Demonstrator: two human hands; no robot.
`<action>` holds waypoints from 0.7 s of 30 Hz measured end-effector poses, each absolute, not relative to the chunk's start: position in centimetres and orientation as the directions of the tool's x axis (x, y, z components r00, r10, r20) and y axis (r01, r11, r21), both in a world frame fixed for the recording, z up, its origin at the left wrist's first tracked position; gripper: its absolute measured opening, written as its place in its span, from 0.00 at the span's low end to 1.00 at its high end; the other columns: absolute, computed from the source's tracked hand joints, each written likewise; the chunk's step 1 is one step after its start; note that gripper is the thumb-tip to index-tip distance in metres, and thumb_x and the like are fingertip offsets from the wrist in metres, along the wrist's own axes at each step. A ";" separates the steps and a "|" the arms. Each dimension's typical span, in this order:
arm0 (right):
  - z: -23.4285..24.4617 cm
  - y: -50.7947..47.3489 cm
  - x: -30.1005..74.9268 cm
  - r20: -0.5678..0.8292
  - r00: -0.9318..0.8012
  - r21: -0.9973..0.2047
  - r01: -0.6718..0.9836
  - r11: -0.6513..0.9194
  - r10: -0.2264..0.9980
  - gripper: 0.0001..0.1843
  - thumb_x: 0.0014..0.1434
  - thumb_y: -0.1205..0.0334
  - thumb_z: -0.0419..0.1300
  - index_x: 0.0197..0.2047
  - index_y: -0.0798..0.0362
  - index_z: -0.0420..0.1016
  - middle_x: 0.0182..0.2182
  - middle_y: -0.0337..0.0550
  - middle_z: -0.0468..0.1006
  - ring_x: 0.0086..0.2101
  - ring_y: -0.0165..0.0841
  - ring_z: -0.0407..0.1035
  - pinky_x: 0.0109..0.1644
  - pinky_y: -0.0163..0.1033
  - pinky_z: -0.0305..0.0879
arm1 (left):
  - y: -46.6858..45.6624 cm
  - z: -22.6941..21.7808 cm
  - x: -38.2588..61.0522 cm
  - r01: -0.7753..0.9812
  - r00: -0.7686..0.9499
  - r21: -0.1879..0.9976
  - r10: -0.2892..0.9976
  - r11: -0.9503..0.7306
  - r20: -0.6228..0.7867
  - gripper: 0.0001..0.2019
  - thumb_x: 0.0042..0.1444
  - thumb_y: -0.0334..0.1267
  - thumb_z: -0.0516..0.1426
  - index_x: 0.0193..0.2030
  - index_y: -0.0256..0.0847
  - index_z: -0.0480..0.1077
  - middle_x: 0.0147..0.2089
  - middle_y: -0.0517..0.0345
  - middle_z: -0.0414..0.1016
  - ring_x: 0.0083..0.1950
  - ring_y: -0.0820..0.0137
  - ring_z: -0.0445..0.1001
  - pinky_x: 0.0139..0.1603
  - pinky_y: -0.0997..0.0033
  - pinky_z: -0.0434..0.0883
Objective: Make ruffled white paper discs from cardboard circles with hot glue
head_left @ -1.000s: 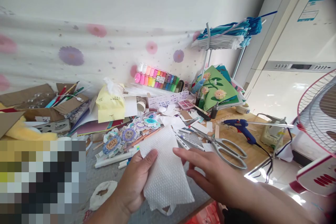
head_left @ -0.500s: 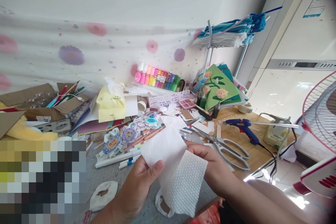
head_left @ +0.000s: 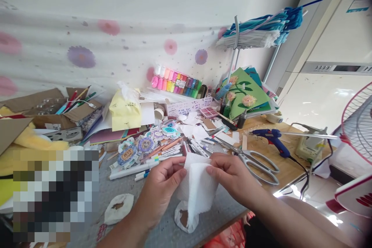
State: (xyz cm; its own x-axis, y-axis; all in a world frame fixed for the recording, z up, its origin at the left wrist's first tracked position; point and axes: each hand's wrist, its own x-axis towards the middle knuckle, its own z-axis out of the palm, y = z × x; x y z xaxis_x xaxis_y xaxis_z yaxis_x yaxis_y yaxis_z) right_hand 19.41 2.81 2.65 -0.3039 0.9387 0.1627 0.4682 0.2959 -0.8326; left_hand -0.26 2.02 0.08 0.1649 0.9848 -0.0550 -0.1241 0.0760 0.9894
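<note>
Between my two hands hangs a white embossed paper towel, folded over at its top edge. My left hand pinches its upper left corner between thumb and fingers. The upper right corner is in the pinch of my right hand. Below the towel, partly covered by it, a white paper-wrapped ring lies on the grey mat. A second white wrapped ring sits to the left, beside my left forearm.
Silver scissors and a blue glue gun lie to the right. Markers, paper scraps and round paper cutouts crowd the area beyond my hands. A pink-rimmed fan stands at the far right.
The towel was held spread and slanted, with its top part reaching up and left. Now it hangs lower, folded over, and both hands have come to its top edge.
</note>
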 end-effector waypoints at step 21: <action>2.3 2.4 19.2 0.213 -0.313 -0.781 0.514 0.354 0.926 0.20 0.61 0.51 0.50 0.22 0.53 0.62 0.20 0.36 0.62 0.24 0.29 0.58 0.28 0.34 0.53 | 1.4 0.3 -0.2 -0.065 0.261 0.995 0.961 -0.073 0.087 0.13 0.52 0.42 0.61 0.44 0.41 0.73 0.35 0.56 0.77 0.37 0.66 0.74 0.37 0.72 0.68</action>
